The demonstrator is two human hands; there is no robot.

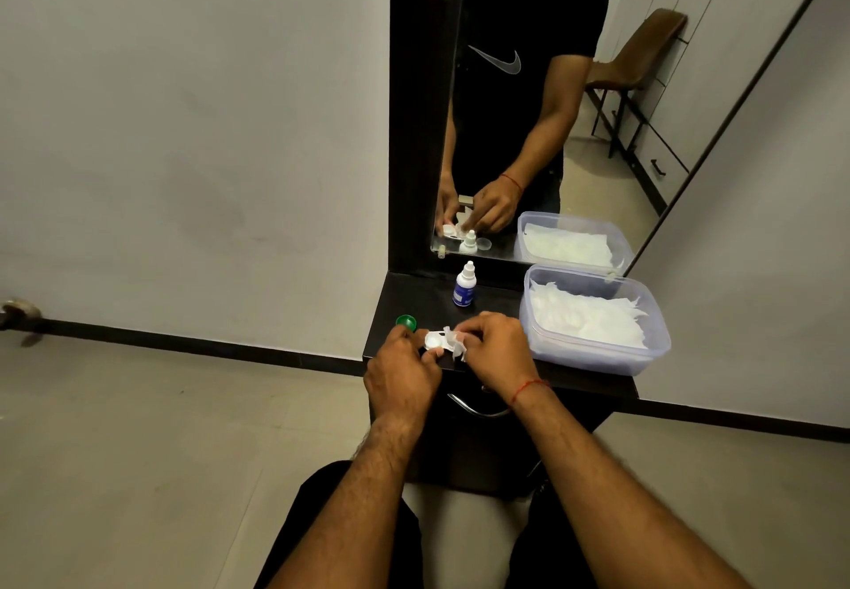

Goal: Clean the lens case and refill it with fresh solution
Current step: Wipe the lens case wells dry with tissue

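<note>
The left hand (401,370) is pinching the white lens case (435,340) by its near-left end, thumb and fingertips closed on it, holding it just above the front edge of the dark dresser top (427,299). The right hand (494,348) is meeting the case from the other side, its fingers curled tight around a crumpled white tissue (456,345) and pressing that tissue against the right half of the case; the left well is showing open and pale between the two hands. Just beyond the left hand's knuckles a green cap (406,322) is lying on the dresser top, close to the case but apart from it. Farther back from the grip, roughly in line with the case, a small white solution bottle (465,285) with a blue label is standing upright, capped. To the right of the right hand, a clear plastic tub (593,356) holding white tissues is sitting near the wrist, which is wearing a red thread (529,389).
</note>
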